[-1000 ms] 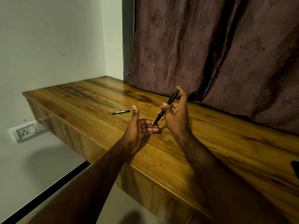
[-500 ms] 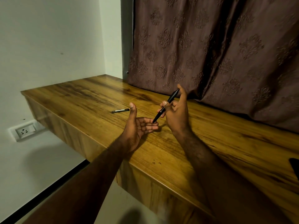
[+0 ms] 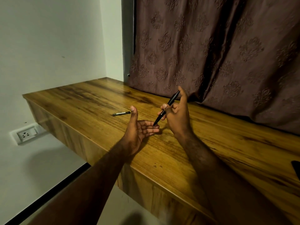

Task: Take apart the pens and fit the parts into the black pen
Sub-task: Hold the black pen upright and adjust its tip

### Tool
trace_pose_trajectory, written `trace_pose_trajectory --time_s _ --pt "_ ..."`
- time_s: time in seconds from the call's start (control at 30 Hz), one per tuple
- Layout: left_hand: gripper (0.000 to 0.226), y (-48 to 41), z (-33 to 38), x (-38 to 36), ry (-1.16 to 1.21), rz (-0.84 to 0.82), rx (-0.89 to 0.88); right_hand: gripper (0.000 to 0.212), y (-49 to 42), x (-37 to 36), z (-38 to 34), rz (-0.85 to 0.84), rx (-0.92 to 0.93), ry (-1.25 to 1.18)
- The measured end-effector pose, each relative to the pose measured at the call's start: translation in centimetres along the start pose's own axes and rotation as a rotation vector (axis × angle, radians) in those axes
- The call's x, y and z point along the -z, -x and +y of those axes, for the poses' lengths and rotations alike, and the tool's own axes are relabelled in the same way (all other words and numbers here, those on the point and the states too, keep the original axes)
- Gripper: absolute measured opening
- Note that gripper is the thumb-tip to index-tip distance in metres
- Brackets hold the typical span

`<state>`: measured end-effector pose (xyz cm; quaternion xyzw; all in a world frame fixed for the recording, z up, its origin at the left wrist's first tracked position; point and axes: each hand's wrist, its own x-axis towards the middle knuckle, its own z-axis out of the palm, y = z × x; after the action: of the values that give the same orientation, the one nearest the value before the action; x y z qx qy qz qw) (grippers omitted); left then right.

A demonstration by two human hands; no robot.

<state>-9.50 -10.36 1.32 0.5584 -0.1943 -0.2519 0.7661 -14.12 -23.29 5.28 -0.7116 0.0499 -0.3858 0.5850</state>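
My right hand (image 3: 177, 114) holds a black pen (image 3: 167, 108) tilted, tip down to the left, with fingers curled round its barrel and one finger at its top end. The pen's tip touches the fingertips of my left hand (image 3: 139, 129), which lies palm up with fingers straight and thumb raised. A second dark pen (image 3: 121, 113) with a pale band lies flat on the wooden desk (image 3: 90, 101), left of my left thumb and apart from both hands.
A brown patterned curtain (image 3: 211, 46) hangs along the desk's back edge. The desk's front edge runs diagonally under my forearms. A wall socket (image 3: 26, 134) sits below the desk at left. A dark object (image 3: 296, 169) shows at the right frame edge.
Both hands and the black pen keep the same pose; only the camera view shifts slightly.
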Motion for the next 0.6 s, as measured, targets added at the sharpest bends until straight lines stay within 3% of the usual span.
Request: trace_pose_trajectory --time_s 0.2,0.33,0.47,0.6 --pt "0.110 -0.01 0.02 -0.10 -0.004 0.010 -0.002 0.067 0.00 0.08 -0.01 0.010 0.019 0.026" --pt "0.113 -0.07 -0.04 -0.02 0.000 0.013 -0.002 0.077 -0.04 0.02 -0.22 0.002 0.017 0.042" --pt "0.114 -0.09 -0.10 -0.07 -0.009 0.019 -0.006 0.064 0.14 0.22 -0.30 -0.010 0.017 0.044" --pt "0.112 0.03 -0.02 -0.14 -0.007 0.022 -0.006 0.076 0.07 -0.01 -0.13 -0.013 0.017 0.047"
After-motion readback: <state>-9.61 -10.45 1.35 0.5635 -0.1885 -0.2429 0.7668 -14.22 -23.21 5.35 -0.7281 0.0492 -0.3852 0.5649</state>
